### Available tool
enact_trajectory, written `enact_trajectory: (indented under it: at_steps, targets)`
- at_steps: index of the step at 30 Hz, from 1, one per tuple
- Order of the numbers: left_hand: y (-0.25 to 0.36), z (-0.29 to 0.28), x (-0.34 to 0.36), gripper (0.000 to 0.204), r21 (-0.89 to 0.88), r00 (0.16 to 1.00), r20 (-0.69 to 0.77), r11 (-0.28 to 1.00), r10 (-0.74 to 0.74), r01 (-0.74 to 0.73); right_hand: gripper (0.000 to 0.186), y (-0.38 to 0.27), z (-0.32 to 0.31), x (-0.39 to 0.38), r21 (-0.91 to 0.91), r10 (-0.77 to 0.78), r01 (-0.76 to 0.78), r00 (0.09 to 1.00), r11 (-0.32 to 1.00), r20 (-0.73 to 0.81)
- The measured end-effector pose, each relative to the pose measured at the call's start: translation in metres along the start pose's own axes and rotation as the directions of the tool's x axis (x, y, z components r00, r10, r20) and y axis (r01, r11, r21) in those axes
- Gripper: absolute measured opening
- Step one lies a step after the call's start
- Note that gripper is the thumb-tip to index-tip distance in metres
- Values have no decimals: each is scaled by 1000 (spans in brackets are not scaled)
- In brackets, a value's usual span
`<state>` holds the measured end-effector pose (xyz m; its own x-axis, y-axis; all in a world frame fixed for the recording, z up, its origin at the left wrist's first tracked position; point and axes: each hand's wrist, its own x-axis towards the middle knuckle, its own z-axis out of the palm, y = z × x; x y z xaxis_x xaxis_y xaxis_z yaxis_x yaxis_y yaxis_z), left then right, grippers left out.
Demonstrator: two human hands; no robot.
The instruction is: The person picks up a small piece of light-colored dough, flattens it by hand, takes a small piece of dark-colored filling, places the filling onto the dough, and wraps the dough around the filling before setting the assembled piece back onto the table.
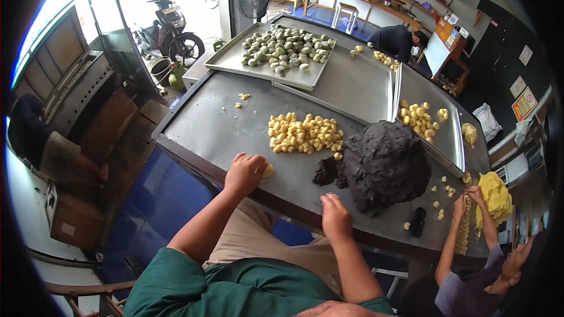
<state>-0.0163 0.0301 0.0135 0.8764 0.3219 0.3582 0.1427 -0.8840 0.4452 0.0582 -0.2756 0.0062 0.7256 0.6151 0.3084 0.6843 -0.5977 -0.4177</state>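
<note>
Our green-shirted torso fills the bottom edge, both forearms reaching up onto the long grey steel worktable. On it, the big dark-brown dough mound sits right of centre. We have the right hand resting flat at the mound's near foot, fingers loose, gripping nothing. A pile of small yellow dough pieces lies just left of the mound. Left hand is cupped over one yellow dough ball at the table's near edge, fingers curled on it. Another person's hands work a yellow dough lump far right.
</note>
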Motion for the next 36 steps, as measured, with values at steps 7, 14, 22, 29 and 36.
enact_trajectory:
  at_steps: [7, 14, 22, 29, 36]
  targets:
    - [39, 12, -17, 34, -713, 929, 173, 609, -328, 348, 38, 28, -28, -27, -28, 62, -68, 985, 997, -161]
    - [119, 6, -33, 57, -627, 644, 765, -225, 3, 746, 24, -22, -16, 1, 255, -25, 145, 906, 956, -423]
    - [104, -40, -24, 34, -428, 838, 518, 900, 170, 82, 33, -65, -28, -3, 380, -87, 235, 926, 895, -367]
    - [114, -27, -16, 35, -375, 857, 469, 927, 214, -26, 24, -72, -37, -5, -81, -447, 442, 857, 894, -255]
    - [116, -45, -16, 41, -440, 866, 492, 884, 90, 158, 23, -78, -48, -5, 472, 120, -52, 986, 880, -116]
